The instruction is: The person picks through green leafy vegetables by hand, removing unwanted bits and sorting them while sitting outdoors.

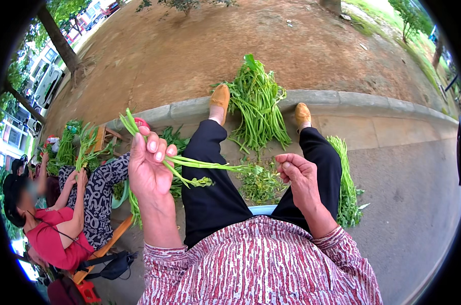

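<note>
My left hand (152, 156) is raised on the left, fingers curled around a few long green vegetable stems (204, 164). Their thick ends stick out above the thumb, and the thin ends, with small leaves, point right. My right hand (297, 175) hovers over my right thigh, thumb and fingertips pinched together; nothing shows between them. Between my shoes, a large heap of stems with leaves (259, 110) leans on the kerb. Plucked leaf scraps (263, 185) lie on the pavement between my legs. Another stem bundle (343, 179) lies beyond my right leg.
At left, a person in a red top (62, 236) sits on a wooden bench (118, 232), holding green stems (86, 146). A black bag (116, 265) hangs by the bench. More greens (66, 143) and a wooden stool (104, 137) stand near the stone kerb (188, 108). Bare soil lies beyond.
</note>
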Demonstrator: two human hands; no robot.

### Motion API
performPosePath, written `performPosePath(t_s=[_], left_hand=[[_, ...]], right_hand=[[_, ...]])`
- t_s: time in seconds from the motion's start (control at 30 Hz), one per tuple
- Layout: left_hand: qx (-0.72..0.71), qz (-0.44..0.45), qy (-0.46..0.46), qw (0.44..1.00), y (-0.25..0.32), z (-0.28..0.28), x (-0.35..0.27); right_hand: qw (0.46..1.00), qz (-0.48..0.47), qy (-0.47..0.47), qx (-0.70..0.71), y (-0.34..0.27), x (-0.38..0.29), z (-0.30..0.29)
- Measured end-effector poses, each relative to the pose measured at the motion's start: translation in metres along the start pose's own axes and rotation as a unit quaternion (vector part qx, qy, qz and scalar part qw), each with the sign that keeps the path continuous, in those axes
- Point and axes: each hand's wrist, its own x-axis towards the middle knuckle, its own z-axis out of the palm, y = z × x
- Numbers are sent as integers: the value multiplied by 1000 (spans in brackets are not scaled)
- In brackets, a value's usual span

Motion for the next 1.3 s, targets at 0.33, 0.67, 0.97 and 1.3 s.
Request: performPosePath(t_s=[0.33,0.67,0.97,1.3], left_hand=[[-63,2,10,998,8,-5,2],[-96,6,10,995,20,-6,4],[-97,10,-22,995,30,-10,1],[-112,13,-64,992,27,-3,-1]], right_hand=[[976,-41,-45,-208,33,3,-9],[931,-27,-35,-362,46,-2,-19],[934,51,-54,-350,50,-4,-30],[909,-35,-39,-414,38,-10,-22]])
